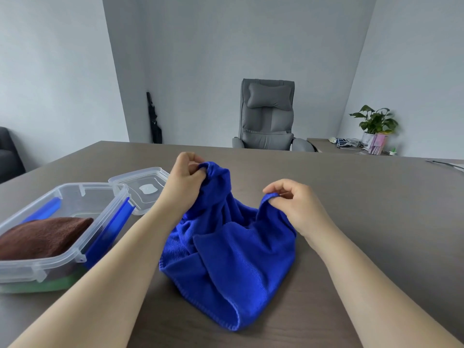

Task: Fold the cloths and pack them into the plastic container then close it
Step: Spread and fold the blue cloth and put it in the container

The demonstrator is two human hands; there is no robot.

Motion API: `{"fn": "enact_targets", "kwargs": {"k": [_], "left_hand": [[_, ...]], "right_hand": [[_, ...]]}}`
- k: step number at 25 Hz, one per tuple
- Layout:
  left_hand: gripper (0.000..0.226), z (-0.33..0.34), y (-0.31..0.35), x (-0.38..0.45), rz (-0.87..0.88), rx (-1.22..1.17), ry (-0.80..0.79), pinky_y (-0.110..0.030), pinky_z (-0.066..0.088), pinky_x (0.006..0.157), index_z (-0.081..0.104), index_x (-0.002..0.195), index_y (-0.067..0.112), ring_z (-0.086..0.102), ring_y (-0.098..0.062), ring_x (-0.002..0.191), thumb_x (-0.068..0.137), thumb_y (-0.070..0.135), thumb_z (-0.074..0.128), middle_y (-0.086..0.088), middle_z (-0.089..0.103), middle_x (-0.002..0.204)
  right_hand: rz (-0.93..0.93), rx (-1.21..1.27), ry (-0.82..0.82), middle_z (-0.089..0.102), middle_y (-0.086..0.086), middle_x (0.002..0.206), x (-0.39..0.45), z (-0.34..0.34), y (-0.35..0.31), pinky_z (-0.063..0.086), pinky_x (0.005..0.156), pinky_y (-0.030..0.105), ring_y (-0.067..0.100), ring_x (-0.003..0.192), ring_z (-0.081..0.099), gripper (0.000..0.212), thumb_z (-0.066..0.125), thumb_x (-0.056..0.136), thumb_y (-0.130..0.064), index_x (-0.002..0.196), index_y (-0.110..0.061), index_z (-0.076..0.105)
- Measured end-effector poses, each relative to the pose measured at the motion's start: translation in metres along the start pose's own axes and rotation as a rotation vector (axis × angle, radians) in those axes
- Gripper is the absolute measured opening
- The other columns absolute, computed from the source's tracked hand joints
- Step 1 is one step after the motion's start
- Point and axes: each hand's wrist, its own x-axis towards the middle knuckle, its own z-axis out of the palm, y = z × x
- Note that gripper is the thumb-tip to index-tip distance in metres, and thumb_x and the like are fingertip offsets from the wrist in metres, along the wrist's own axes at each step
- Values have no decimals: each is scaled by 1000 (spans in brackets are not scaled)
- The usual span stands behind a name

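Observation:
A blue cloth (pixel 226 259) lies bunched on the brown table (pixel 351 209) in front of me. My left hand (pixel 185 174) pinches one upper corner of it and lifts it. My right hand (pixel 293 204) pinches the other upper corner, a little lower. To the left stands a clear plastic container (pixel 75 197) with blue latches. A folded brown cloth (pixel 42 237) lies inside it, over a green one (pixel 50 285) at the bottom. The clear lid (pixel 143 187) rests flat on the table just behind the container.
A grey office chair (pixel 267 116) stands beyond the table's far edge. A potted plant (pixel 374 124), cables and small items sit on a side desk at the right. A dark sofa arm (pixel 7 151) shows at the far left.

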Motion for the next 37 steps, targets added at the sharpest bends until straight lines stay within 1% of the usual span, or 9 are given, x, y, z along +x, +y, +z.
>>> {"fn": "enact_targets", "kwargs": {"k": [6,9,13,16,19,21,27,31,37], "left_hand": [[33,6,9,-13,45,-166,-283,-22,51,62,68,80,24,62,-12,68,83,-1,46,1,72,80],[28,12,15,-19,74,-223,-310,-32,52,69,63,85,21,63,-20,75,82,2,43,-8,72,87],[24,7,22,-18,103,-517,-247,-31,56,70,56,91,16,66,-23,80,97,-2,41,-6,71,90],[16,5,26,-18,45,-680,-269,-33,57,70,56,95,12,68,-25,83,101,4,44,-9,71,93],[13,10,22,-23,6,-490,-358,-30,56,65,58,93,10,62,-23,76,97,22,55,-11,66,85],[30,8,19,-24,-36,-306,-398,-25,50,57,59,86,14,56,-19,68,88,43,64,-5,62,75],[37,-4,16,-22,-310,-145,-417,-24,45,55,64,52,26,53,-14,60,76,50,49,6,60,61],[44,-18,19,-13,-178,16,-506,-26,31,47,62,67,8,43,-21,60,75,50,51,-7,55,66],[30,-40,8,-4,59,872,-344,-31,41,58,57,64,19,51,-21,61,66,48,65,2,55,58]], "right_hand": [[-104,226,-176,70,-12,88,-14,12,-20,54,71,23,9,74,65,27,57,90,-9,86,-32,71],[-92,130,-334,67,14,102,-18,27,-17,53,78,45,34,77,61,25,60,90,-8,86,-31,71],[-96,67,-373,70,4,85,-17,28,-11,49,73,28,13,73,60,26,63,87,-5,86,-29,74],[-145,104,-228,62,-15,107,-12,25,-12,47,82,18,3,89,63,31,66,84,-3,83,-34,74],[-189,100,-299,53,-21,129,-13,27,-14,46,91,17,-2,105,60,35,62,84,0,84,-33,73],[-192,52,-337,63,-16,114,-14,29,-12,49,91,26,4,99,63,35,62,84,-1,84,-34,73],[-236,-143,105,56,-11,90,-7,19,-8,37,73,3,-6,80,55,20,65,87,-7,84,-26,70],[-170,-228,295,53,-6,94,-2,10,-1,35,68,0,-4,79,53,23,59,89,-6,84,-27,67],[-5,-374,315,52,2,100,4,6,17,35,60,16,5,71,50,22,53,91,-5,91,-19,70]]}}
